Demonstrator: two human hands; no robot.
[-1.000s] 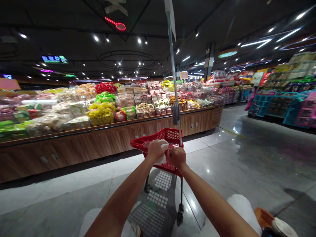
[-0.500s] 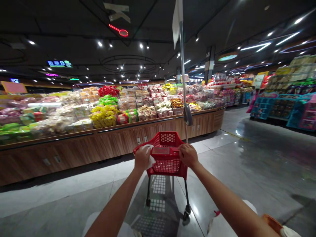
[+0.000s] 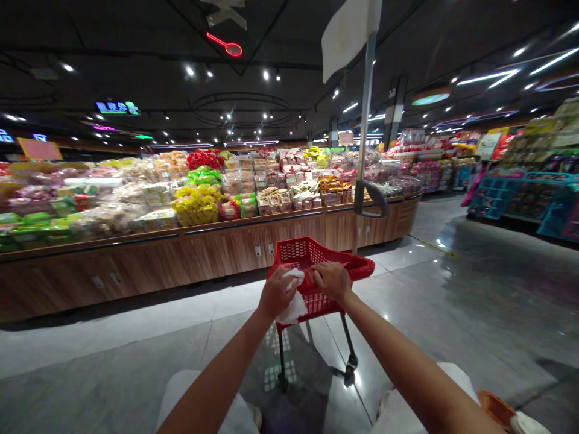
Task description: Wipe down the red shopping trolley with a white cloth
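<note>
small red basket [image 3: 296, 250] on a wheeled frame [image 3: 349, 369], standing on the glossy tile floor [image 3: 452, 313] right in front of the person. only its mesh walls show from this angle, so i can't tell what's at the bottom. a metal pole [image 3: 364, 120] with a white flag [image 3: 346, 36] rises from its far right corner. behind it runs a long wooden display counter [image 3: 203, 253] piled with bagged snacks [image 3: 194, 202], yellow, green and red packs among them.

both arms are stretched forward and meet at the basket's near rim. the left hand [image 3: 274, 294] is bunched around a white cloth [image 3: 294, 306] pressed against the rim. the right hand [image 3: 332, 280] sits just beside it, fingers curled over the same rim.
</note>
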